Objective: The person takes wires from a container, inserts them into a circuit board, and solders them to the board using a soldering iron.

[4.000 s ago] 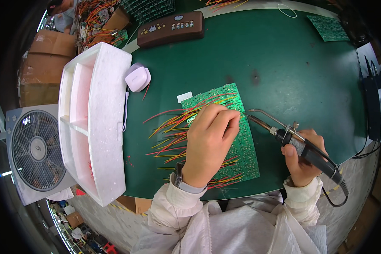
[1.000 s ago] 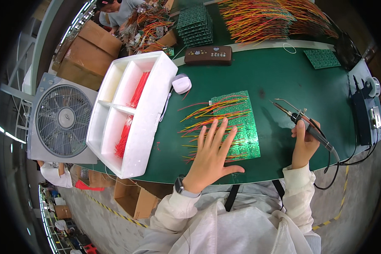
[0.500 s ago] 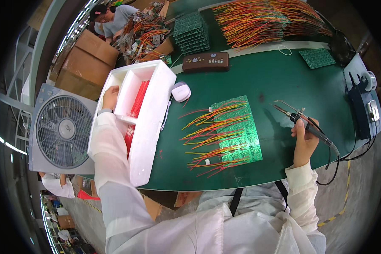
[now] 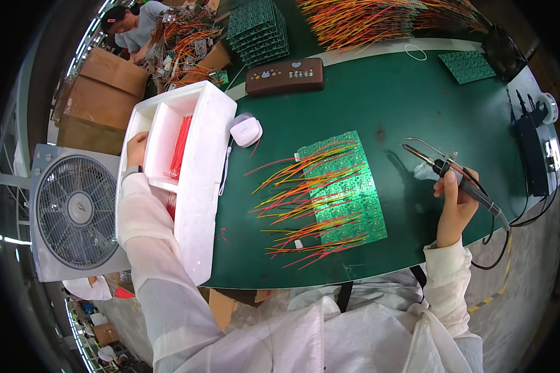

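My left hand (image 4: 137, 149) reaches into the left compartment of a white foam box (image 4: 214, 143); its fingertips are hidden below the divider. Red wires (image 4: 180, 146) lie in the compartment beside it. In my right hand (image 4: 457, 202) is a soldering iron (image 4: 449, 166), with a thin curved metal tube clamped along it. Its tip points left, above the table and apart from the work. Between my hands lies a green circuit board panel (image 4: 370, 205), with rows of red and yellow wires (image 4: 292, 205) sticking out past its left edge.
A white rounded case (image 4: 247, 130) sits by the foam box, and a brown pencil case (image 4: 284, 77) lies farther back. Behind are stacked boards (image 4: 258, 34) and a heap of wired boards (image 4: 361, 22). The soldering station (image 4: 534, 149) stands right, a fan (image 4: 78, 208) left. A co-worker (image 4: 130, 28) sits far left.
The whole view has shifted, so the box and fan appear farther left. My left hand stays in the foam box, and my right hand keeps hold of the soldering iron.
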